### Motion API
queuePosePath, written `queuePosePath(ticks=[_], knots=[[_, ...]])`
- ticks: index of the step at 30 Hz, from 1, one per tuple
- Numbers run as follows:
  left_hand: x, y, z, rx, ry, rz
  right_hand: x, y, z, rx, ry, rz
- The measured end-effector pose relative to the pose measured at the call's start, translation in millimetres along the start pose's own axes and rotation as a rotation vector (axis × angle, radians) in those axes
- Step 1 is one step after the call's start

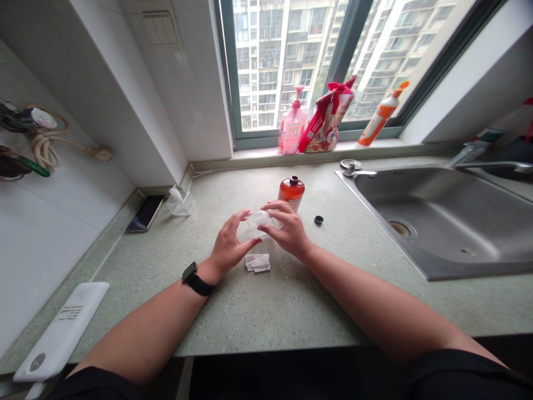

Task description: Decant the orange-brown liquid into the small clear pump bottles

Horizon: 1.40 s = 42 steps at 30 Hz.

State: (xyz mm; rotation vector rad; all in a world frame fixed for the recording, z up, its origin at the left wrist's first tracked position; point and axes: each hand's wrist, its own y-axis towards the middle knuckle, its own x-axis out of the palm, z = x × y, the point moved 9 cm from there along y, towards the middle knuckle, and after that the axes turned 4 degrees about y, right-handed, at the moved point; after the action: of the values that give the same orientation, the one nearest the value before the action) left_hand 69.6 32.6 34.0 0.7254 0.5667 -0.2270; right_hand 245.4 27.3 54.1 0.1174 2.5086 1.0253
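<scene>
My left hand (230, 240), with a dark watch on the wrist, grips one side of a clear plastic container (258, 223). On its other side my right hand (288, 225) holds the same container, fingers over the top and thumb in front. Part of the container is hidden by my fingers, and its exact kind is hard to make out. Just behind my right hand stands an uncapped amber bottle (292, 190), upright. Its likely cap, a small black one (318, 220), lies to the right. A folded white tissue (257, 263) rests on the counter below my hands.
At the back left are a clear holder with a white nozzle (180, 202) and a dark phone (145, 214). A white power bank-like device (62, 331) lies front left. To the right is a steel sink (466, 214). A pink pump bottle (292, 126) stands on the windowsill.
</scene>
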Motion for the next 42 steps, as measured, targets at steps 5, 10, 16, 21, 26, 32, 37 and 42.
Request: queuePosePath(ticks=[5,10,16,21,26,32,37,42], knots=[[1.3,1,0,0.018,-0.055,-0.035,4,-2,-5,-0.057,0.045,-0.053],[-4.3,2,1,0.031,0.021,0.0,1,-4,0,0.0,0.075,-0.071],[-10.2,1,2,0.036,0.078,0.059,-7,-8,4,0.059,0.091,-0.015],[-7.3,0,9,0.084,0.098,0.037,8,-11,-5,0.034,0.046,-0.102],[-10.2,1,11,0.099,0.099,0.06,-2,-9,0,0.062,0.051,0.007],[-12.1,2,8,0.072,0.126,0.073,-4,-9,-1,0.069,0.046,-0.018],[-7.9,1,14,0.117,0.107,0.041,6,-8,-8,0.035,0.058,-0.074],[-12.6,2,9,0.08,0.119,0.078,-10,-8,1,0.074,0.045,0.038]])
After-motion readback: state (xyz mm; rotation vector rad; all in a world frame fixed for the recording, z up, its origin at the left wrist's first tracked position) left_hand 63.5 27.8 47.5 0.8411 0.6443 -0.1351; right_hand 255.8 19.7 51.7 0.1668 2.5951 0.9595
